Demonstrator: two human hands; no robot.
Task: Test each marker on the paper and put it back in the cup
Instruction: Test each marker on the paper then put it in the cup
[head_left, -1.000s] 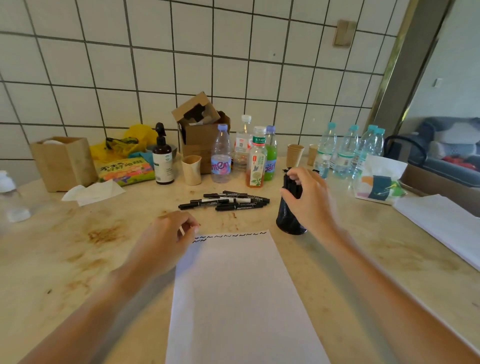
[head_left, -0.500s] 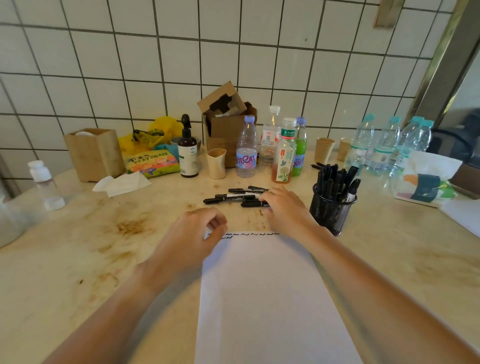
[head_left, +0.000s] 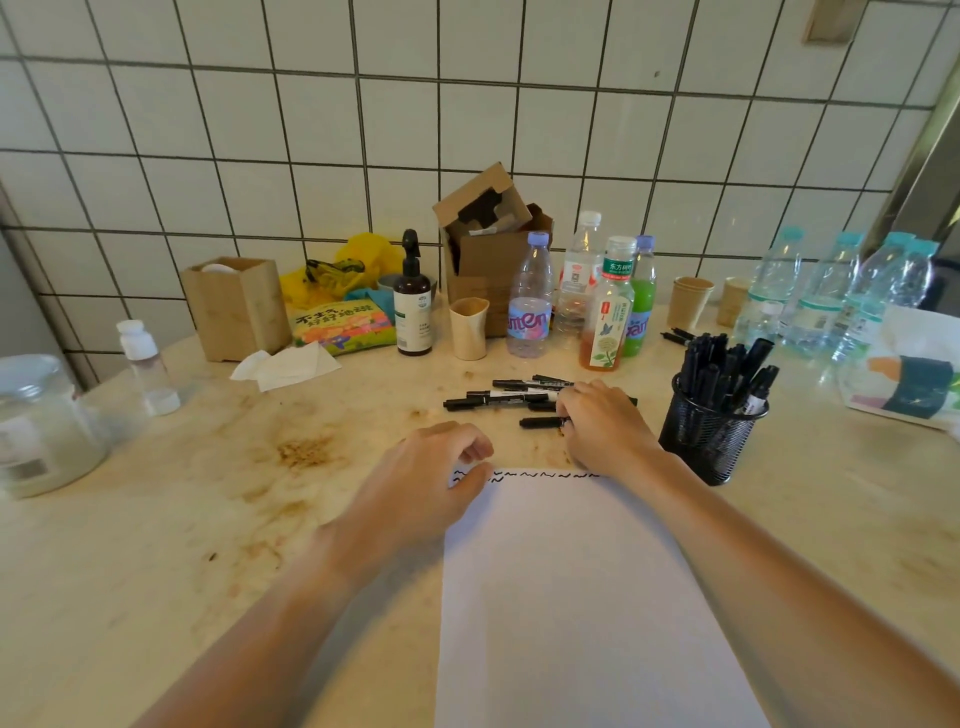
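Note:
A white sheet of paper (head_left: 582, 597) lies in front of me, with black squiggles along its top edge. My left hand (head_left: 426, 483) rests on its top left corner, fingers loosely curled, thumb on the sheet. Several black markers (head_left: 498, 397) lie loose on the table beyond the paper. My right hand (head_left: 602, 423) is down on this group, fingers curled round the nearest marker (head_left: 540, 422). A black mesh cup (head_left: 709, 431) full of markers stands to the right of that hand.
Bottles (head_left: 530, 301), paper cups (head_left: 688, 302), a cardboard box (head_left: 488, 249) and a pump bottle (head_left: 413, 306) line the tiled wall. More water bottles (head_left: 831, 291) and a printed bag (head_left: 909, 374) are at right. A glass jar (head_left: 41, 426) sits at far left.
My right hand left the mesh cup, came down on the loose markers and closed on the nearest one. The left hand stayed on the paper's corner. The view shifted left.

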